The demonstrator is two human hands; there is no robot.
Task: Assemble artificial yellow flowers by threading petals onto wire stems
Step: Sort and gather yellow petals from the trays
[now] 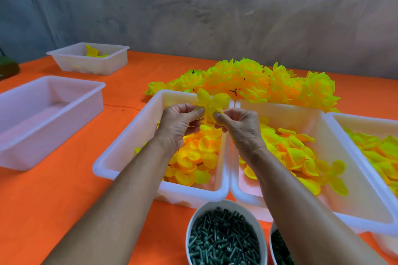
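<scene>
Both hands are raised over the middle white tray [120,158] and share one yellow petal piece [212,101]. My left hand [182,123] pinches its left side between thumb and fingers. My right hand [239,127] pinches its right side. Loose yellow petals [198,157] fill that tray. More petals [295,153] lie in the tray [318,118] to the right. A white bowl [224,236] at the front holds several dark green stem pieces. No stem shows between my fingers.
Finished yellow flowers [258,82] are heaped at the back of the orange table [64,200]. An empty white tray [47,114] stands on the left, with a smaller tray [90,58] behind it holding a few petals. A third petal tray [377,146] and second bowl [280,247] sit at the right.
</scene>
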